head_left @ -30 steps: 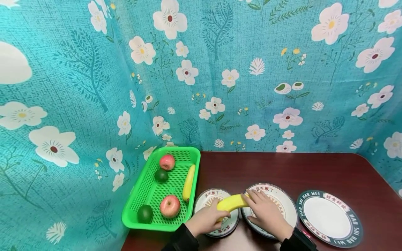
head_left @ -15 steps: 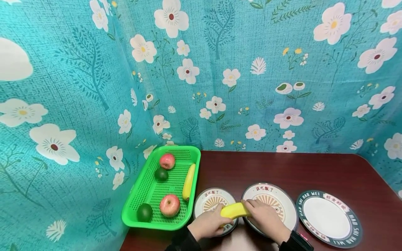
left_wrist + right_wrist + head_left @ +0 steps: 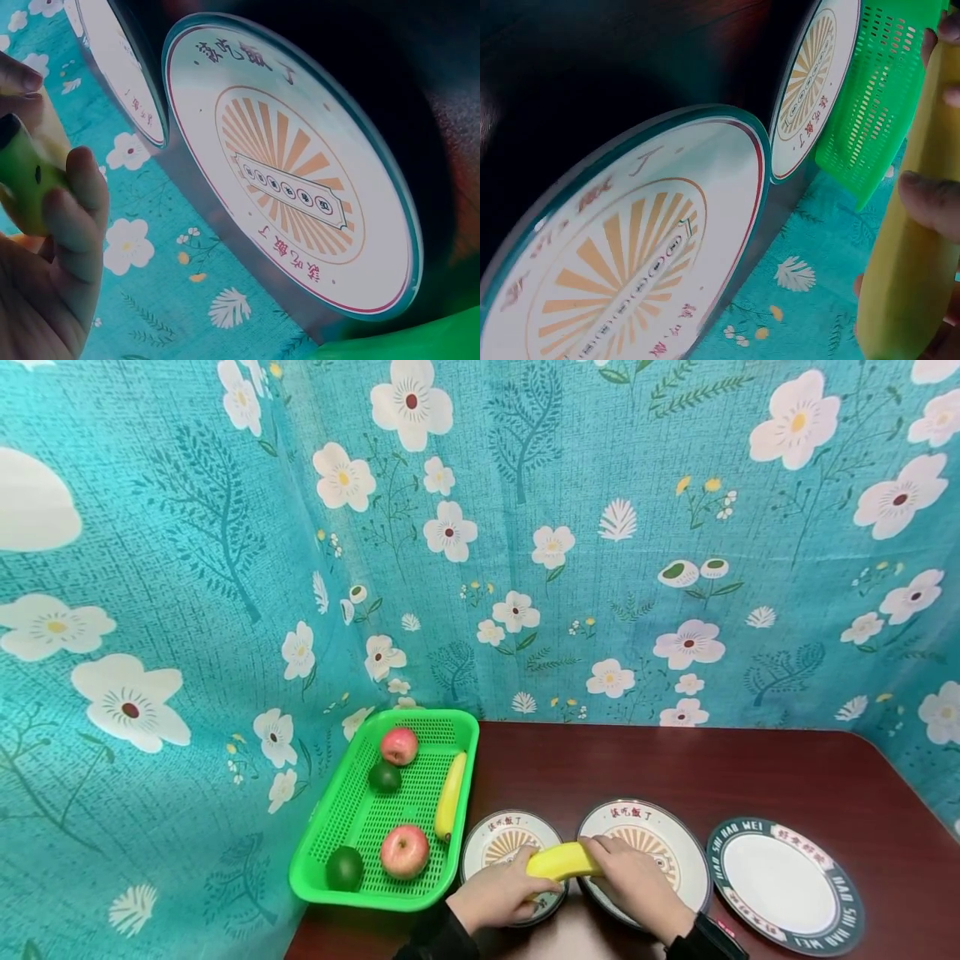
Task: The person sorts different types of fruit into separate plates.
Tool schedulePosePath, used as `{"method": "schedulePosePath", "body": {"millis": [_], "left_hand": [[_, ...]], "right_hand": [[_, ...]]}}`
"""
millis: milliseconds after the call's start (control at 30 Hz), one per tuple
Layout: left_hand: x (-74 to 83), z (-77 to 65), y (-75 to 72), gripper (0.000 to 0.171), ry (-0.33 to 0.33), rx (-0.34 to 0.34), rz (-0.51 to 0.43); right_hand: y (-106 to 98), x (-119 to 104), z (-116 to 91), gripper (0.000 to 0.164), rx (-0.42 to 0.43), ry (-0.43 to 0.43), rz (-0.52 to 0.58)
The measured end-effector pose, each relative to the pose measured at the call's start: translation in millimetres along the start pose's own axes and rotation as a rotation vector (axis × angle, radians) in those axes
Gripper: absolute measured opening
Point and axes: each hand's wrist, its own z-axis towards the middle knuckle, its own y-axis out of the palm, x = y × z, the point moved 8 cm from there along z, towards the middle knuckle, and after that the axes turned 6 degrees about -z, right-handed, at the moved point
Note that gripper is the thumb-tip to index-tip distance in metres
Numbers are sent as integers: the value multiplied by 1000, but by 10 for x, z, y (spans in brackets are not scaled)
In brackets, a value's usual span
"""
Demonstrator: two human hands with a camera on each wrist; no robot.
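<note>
While L hand grips banana — R hand pinches opp. end, nr lg. plate.

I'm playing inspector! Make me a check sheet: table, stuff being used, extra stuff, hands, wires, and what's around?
Surface: dark reddish-brown table, shiny.
Job's things: held banana, yellow.
Clutter: small plate, larger plate, dark-rimmed plate; green basket with two apples, two dark green fruits, second banana.
Grippers: left hand and right hand grip opposite ends of the held banana.
Cables: nothing seen.
Surroundings: teal flowered cloth behind the table.
</note>
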Motion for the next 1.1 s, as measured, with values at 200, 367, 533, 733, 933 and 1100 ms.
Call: {"method": "schedulePosePath", "body": {"millis": [200,367,533,733,933,1100], "left_hand": [[-103,-55,-92,53,-109,-6,-123],[-233,-160,-240,50,-211,71,-131],[-372,-308,-412,46,-267,273,-20],[-568,-546,-514,49,-444,435,8],[-672,-753,-429,49,-571,439,-46],[-683,-832,-330,49,-582,448,-54]], "right_hand": [[4,200,-68,55,-51,123,-14],[-38,478,-219,58,-85,226,-33],[-111,876,-445,56,-179,414,6],[-174,1321,-838,50,-246,617,40],[-278,1712,-1282,50,-262,830,45],[-375,1918,-1652,50,-283,1037,50]]}}
